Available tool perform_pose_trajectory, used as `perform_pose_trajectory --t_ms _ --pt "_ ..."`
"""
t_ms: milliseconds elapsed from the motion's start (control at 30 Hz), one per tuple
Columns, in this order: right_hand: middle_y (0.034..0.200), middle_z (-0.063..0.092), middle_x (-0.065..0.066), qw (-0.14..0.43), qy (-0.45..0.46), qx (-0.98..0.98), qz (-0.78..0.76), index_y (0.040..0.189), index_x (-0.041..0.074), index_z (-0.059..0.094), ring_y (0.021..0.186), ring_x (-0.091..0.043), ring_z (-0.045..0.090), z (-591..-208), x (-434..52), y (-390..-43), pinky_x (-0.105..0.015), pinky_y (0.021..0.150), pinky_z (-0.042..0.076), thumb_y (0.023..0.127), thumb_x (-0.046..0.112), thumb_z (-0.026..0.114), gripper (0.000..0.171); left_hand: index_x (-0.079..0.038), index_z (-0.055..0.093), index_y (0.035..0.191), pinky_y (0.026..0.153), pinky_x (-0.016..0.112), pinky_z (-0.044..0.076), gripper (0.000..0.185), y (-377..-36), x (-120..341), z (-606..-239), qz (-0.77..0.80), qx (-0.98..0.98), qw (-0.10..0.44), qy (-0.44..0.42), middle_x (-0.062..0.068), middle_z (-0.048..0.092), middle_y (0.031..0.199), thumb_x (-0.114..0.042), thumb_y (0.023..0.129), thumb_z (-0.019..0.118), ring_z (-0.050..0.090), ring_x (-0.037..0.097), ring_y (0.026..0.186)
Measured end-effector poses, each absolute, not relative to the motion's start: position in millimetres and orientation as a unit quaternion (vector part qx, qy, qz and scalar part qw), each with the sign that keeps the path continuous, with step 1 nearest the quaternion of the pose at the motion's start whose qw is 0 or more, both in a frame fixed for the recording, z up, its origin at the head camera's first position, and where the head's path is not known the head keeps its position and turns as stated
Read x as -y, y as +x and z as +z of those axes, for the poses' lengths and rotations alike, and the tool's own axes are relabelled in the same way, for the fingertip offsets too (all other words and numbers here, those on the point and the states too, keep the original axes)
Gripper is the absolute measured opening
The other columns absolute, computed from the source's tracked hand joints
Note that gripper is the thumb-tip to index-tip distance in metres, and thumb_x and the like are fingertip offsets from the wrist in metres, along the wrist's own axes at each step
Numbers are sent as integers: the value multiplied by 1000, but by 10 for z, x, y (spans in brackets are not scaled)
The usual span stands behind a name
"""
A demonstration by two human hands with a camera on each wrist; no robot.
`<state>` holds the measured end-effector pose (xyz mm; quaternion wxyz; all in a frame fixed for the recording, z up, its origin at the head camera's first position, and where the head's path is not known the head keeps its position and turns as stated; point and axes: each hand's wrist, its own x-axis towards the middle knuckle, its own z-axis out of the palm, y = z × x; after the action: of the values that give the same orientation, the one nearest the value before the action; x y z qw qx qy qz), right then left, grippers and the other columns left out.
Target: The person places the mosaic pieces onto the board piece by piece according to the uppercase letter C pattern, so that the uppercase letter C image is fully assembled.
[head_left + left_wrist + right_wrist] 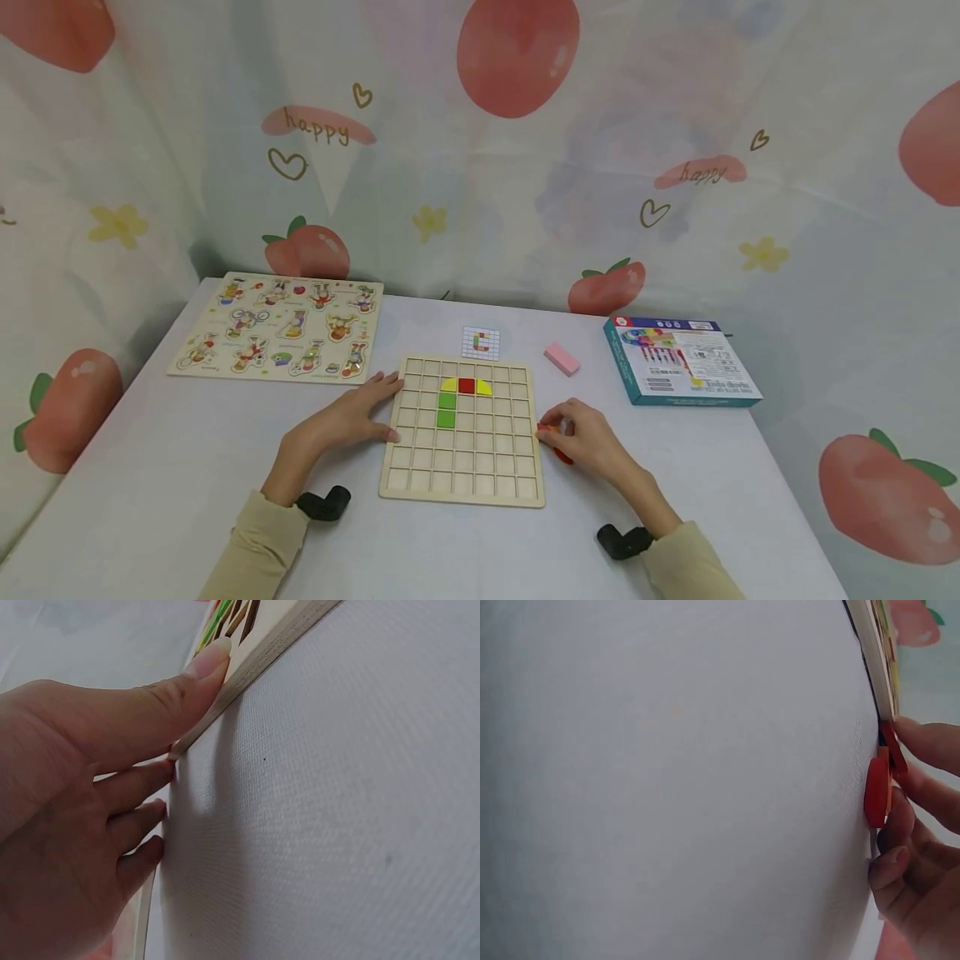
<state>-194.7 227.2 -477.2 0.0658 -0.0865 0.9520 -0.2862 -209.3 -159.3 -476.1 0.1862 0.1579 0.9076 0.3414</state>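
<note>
A wooden grid board point(464, 492) lies on the table. In its upper cells sit a red square point(467, 386) between two rounded yellow tiles point(448, 385), with two green squares point(446, 410) below the left one. My left hand point(347, 421) rests against the board's left edge, its thumb point(199, 675) on the rim and the fingers spread. At the right edge, my right hand point(588, 437) pinches a small red tile point(891, 746). A rounded red piece point(876, 793) is just under those fingers, with something orange behind it; whether the hand holds these too I cannot tell.
Behind the board lies a small pattern card point(481, 342) with a coloured grid figure. A pink block point(562, 359) is to its right. A teal-edged box point(678, 362) stands at the back right, and a wooden picture puzzle point(281, 329) lies at the back left.
</note>
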Motion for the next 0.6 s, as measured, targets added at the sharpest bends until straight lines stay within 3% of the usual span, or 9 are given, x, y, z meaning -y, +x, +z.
perform_pose_trajectory --t_ms 600 --pt "90 62 -1 117 -98 -938 -310 110 8 72 78 -15 52 -4704 -2290 -1949 -21 61 45 92 20 79 23 -5 37 159 126 61 17 89 -2082 1579 -4747 343 -907 186 157 13 26 170 -23 85 84 13 39 159"
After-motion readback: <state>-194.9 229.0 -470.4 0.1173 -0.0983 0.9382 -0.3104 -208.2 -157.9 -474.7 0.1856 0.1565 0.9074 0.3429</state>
